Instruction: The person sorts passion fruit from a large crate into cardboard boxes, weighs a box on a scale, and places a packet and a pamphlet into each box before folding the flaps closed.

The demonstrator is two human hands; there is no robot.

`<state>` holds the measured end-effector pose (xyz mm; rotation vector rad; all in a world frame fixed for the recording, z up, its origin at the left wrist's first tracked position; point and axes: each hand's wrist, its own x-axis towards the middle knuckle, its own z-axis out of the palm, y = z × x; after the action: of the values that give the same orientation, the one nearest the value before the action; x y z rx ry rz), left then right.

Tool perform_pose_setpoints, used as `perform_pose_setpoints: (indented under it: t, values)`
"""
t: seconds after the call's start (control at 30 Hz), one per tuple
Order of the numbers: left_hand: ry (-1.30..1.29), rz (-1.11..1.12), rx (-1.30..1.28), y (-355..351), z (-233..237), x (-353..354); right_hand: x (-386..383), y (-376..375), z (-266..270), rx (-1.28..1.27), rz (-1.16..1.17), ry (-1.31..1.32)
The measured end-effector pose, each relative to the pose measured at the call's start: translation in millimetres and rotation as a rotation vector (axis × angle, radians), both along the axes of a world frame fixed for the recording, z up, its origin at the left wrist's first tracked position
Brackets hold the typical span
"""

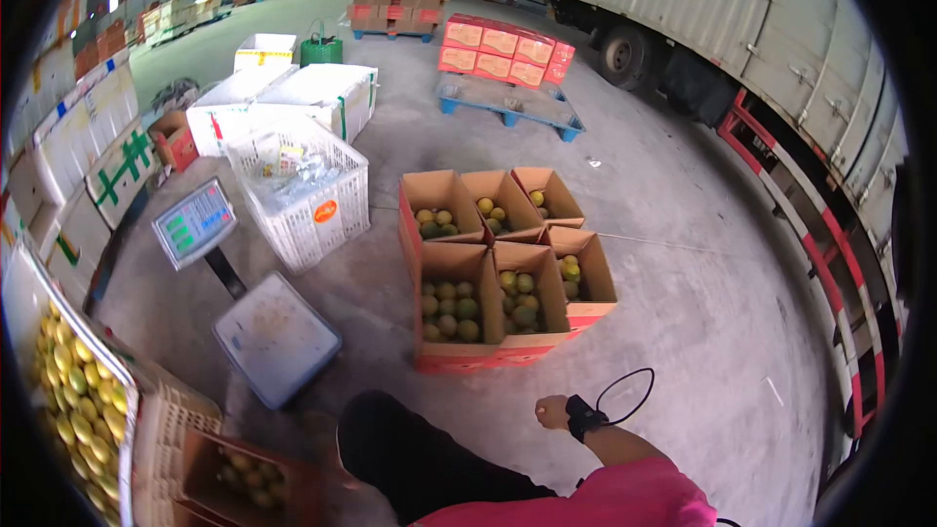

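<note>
My right hand [552, 412] hangs over the floor in front of my body, its fingers curled closed. I make out nothing in it. A dark band with a device [584, 418] and a looped black cable is on that wrist. My left hand cannot be made out. Ahead of my right hand several open cardboard boxes [459, 361] stand grouped in two rows. Round green-yellow fruits [451, 310] lie in them. Near my leg, at lower left, another open box [210, 473] holds similar fruits [256, 476].
A platform scale [278, 337] with a lit display [198, 222] stands left of the boxes. Beside it is a white plastic crate [312, 224] with clear plastic inside. A large container of yellow-green fruits [88, 400] fills the left edge. A truck [722, 20] and blue pallet [512, 109] lie beyond.
</note>
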<state>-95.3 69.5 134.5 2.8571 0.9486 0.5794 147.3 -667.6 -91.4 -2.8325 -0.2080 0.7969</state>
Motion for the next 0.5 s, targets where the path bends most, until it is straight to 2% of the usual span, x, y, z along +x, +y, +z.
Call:
perform_pose_setpoints:
  t: [0.07,0.13,0.2,0.23,0.3,0.37,0.43,0.5]
  values:
    - [-0.008,0.048,0.080,-34,20,-21,-18,-41,-6,0.017,0.000,-0.027]
    - [-0.104,0.030,0.095,-93,45,-21,-29,-77,5,0.142,-0.156,0.113]
    - [-0.086,0.054,0.061,-126,46,-26,-29,-114,-1,0.136,-0.157,0.111]
    - [-0.116,-0.030,0.141,-151,56,-24,-35,-129,-2,0.137,-0.181,0.104]
    - [-0.166,-0.074,-0.061,-128,20,-51,-48,-144,5,0.218,-0.139,0.023]
    - [-0.214,-0.100,-0.052,-153,29,-66,-59,-140,24,0.629,-0.517,0.163]
    - [-0.290,-0.112,0.000,-179,36,-92,-53,-139,43,0.668,-0.531,0.167]
    - [-0.056,-0.051,0.389,-192,38,-137,-58,-137,56,0.665,-0.437,0.239]
